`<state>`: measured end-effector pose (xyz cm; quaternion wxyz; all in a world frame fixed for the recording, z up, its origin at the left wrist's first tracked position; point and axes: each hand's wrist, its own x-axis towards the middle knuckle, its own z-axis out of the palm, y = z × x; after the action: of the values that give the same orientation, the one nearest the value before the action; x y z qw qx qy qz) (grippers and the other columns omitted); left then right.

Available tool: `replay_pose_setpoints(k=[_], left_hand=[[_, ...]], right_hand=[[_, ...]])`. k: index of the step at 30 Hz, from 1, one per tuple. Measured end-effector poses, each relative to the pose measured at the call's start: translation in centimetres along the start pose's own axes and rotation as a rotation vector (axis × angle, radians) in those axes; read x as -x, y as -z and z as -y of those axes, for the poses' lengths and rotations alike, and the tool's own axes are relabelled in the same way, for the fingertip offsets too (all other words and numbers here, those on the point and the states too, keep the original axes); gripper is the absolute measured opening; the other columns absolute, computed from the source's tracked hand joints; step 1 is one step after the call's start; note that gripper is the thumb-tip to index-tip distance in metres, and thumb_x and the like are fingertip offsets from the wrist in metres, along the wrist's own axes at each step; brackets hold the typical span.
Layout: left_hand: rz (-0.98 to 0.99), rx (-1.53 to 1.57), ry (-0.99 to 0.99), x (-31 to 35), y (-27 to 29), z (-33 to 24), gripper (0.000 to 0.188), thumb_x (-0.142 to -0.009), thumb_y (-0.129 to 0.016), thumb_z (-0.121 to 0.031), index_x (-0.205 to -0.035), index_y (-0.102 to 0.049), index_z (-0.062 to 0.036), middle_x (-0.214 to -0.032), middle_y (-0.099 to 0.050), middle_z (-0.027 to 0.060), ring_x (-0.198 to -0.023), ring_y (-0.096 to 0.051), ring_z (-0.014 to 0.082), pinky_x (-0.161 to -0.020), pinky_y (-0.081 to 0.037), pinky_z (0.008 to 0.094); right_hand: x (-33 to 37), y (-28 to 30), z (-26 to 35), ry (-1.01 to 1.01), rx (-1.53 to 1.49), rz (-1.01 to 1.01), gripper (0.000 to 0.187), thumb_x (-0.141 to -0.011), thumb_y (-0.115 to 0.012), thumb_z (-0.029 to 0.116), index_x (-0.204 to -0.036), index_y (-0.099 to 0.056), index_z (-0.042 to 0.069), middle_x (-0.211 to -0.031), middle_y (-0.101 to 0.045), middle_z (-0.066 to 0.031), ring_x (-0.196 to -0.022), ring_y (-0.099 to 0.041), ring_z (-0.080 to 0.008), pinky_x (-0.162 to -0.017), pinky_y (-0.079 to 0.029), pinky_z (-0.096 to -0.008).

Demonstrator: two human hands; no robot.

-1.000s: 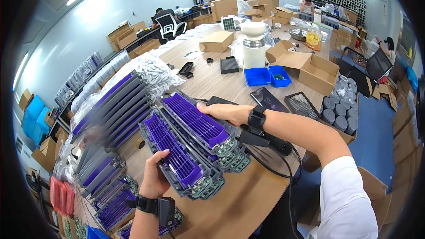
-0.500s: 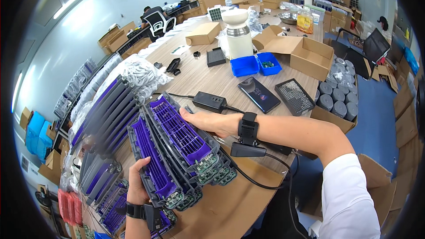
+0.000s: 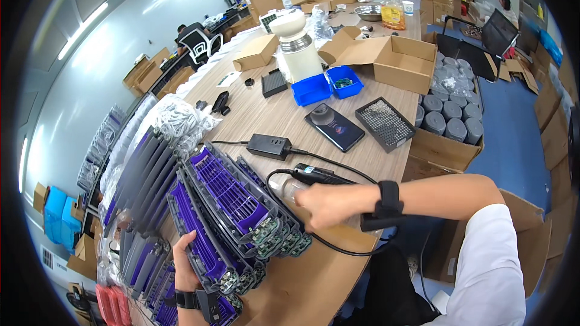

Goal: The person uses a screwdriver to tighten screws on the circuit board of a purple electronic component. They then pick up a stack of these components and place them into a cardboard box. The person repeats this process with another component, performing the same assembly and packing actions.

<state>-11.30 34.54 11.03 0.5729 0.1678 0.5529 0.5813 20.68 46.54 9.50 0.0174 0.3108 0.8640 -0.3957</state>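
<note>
Several long grey plastic housings with purple slatted inner faces (image 3: 228, 190) stand packed side by side, green circuit boards showing at their near ends. My left hand (image 3: 185, 261) grips the leftmost housing (image 3: 202, 229) of this group, its thumb against the purple side and its other fingers hidden. My right hand (image 3: 332, 202) is just right of the group, fingers bent downward and partly hidden, so their grip is unclear. Right beside it lies a black corded handheld tool (image 3: 319, 174), with some clear plastic (image 3: 287, 188) next to its end.
A black power adapter (image 3: 268, 146), smartphone (image 3: 334, 127), tray of small metal parts (image 3: 385, 124) and blue bins (image 3: 312, 89) lie beyond. More grey housings (image 3: 142, 184) stand at left. Cardboard (image 3: 302, 278) covers the near table. A carton of grey cylinders (image 3: 447, 118) is at right.
My right hand has let go of the housings and moved right and down, beside the corded tool. My left hand keeps its hold. The view has shifted a little.
</note>
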Motion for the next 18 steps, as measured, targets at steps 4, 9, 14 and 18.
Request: replay_pose_setpoints(k=[4, 9, 14, 18], left_hand=[[0.029, 0.002, -0.005, 0.0, -0.3, 0.0, 0.039, -0.083, -0.059, -0.020, -0.113, -0.059, 0.0053, -0.097, -0.070, 0.0189, -0.078, -0.071, 0.0285, -0.068, -0.062, 0.0395], [0.042, 0.005, -0.002, -0.2, -0.3, -0.2, 0.040, -0.084, -0.059, -0.020, -0.114, -0.059, 0.0056, -0.099, -0.069, 0.0193, -0.081, -0.071, 0.0291, -0.072, -0.062, 0.0402], [0.073, 0.018, 0.012, -0.1, -0.2, -0.2, 0.038, -0.085, -0.057, -0.018, -0.115, -0.058, 0.0060, -0.100, -0.069, 0.0192, -0.082, -0.071, 0.0292, -0.072, -0.062, 0.0404], [0.099, -0.005, 0.016, -0.2, -0.5, -0.4, 0.039, -0.084, -0.059, -0.017, -0.116, -0.058, 0.0058, -0.101, -0.069, 0.0187, -0.084, -0.071, 0.0290, -0.075, -0.062, 0.0402]], right_hand=[[0.5, -3.0, -1.1, 0.214, -0.086, -0.122, 0.057, -0.073, -0.063, 0.006, -0.124, -0.044, -0.010, -0.086, -0.065, -0.0297, -0.078, -0.068, -0.0382, -0.063, -0.055, -0.0401], [0.4, -2.0, -0.5, 0.104, -0.166, -0.019, 0.053, -0.074, -0.056, 0.003, -0.125, -0.045, -0.007, -0.085, -0.065, -0.0299, -0.079, -0.068, -0.0374, -0.063, -0.056, -0.0391], [0.2, -0.3, -0.2, 0.111, 0.062, -0.042, 0.049, -0.077, -0.056, 0.008, -0.124, -0.052, -0.004, -0.091, -0.066, -0.0300, -0.081, -0.069, -0.0371, -0.064, -0.056, -0.0442], [-0.3, -1.0, -2.1, 0.072, 0.491, -0.248, 0.065, -0.076, -0.063, 0.009, -0.137, -0.043, -0.004, -0.095, -0.063, -0.0241, -0.073, -0.068, -0.0369, -0.058, -0.055, -0.0445]])
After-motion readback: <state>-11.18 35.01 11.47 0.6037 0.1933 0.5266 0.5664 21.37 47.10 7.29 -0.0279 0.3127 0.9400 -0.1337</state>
